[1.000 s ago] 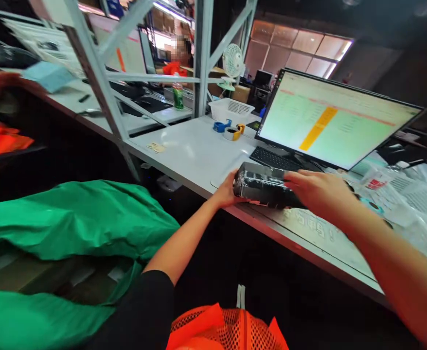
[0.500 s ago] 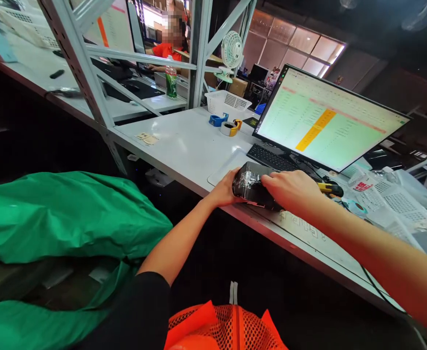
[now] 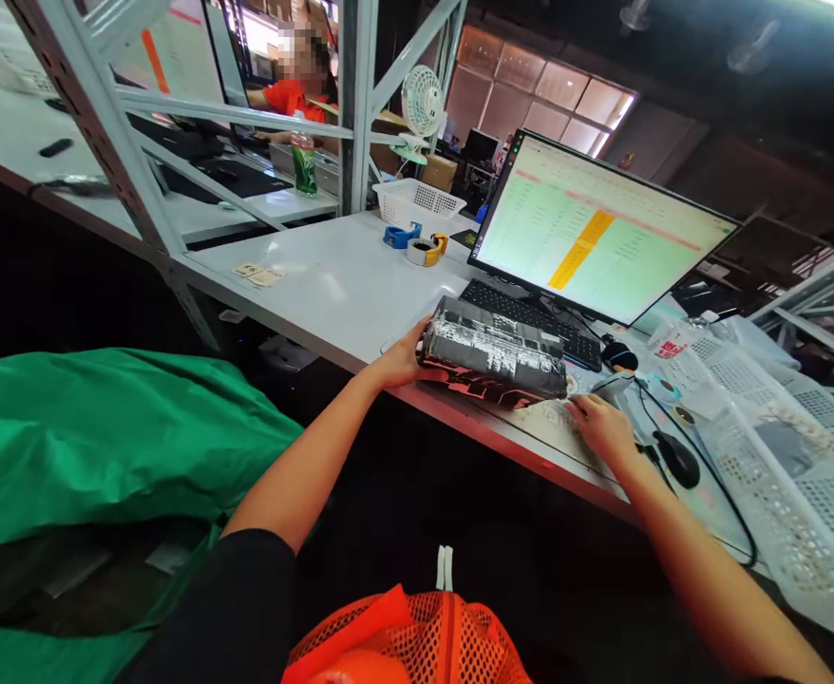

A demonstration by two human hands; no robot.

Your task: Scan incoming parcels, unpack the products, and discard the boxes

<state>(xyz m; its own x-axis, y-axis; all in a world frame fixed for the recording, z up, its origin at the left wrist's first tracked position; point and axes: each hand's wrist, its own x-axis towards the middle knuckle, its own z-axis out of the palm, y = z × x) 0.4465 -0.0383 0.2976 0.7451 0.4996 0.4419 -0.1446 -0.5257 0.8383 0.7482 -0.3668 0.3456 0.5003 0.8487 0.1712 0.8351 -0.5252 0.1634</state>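
Observation:
A long parcel wrapped in shiny black plastic [image 3: 492,350] is tilted over the front edge of the white desk [image 3: 303,275]. My left hand [image 3: 407,361] grips its left end, fingers closed around it. At the parcel's lower right corner, my right hand [image 3: 602,429] has its fingers pinched together. What they hold, if anything, is too small to make out. Behind the parcel lies a black keyboard [image 3: 531,323], below a lit monitor [image 3: 602,228].
Tape dispensers, one blue [image 3: 401,235] and one yellow [image 3: 427,249], sit near a white basket [image 3: 417,201]. On the right are a black mouse [image 3: 677,459], cables and plastic baskets [image 3: 766,494]. A green sack [image 3: 118,437] is at left. Another person [image 3: 295,100] sits beyond the metal frame [image 3: 132,142].
My right hand has moved from the parcel's top down to its right end, exposing the upper face. My left hand keeps its grip. The view has turned slightly right.

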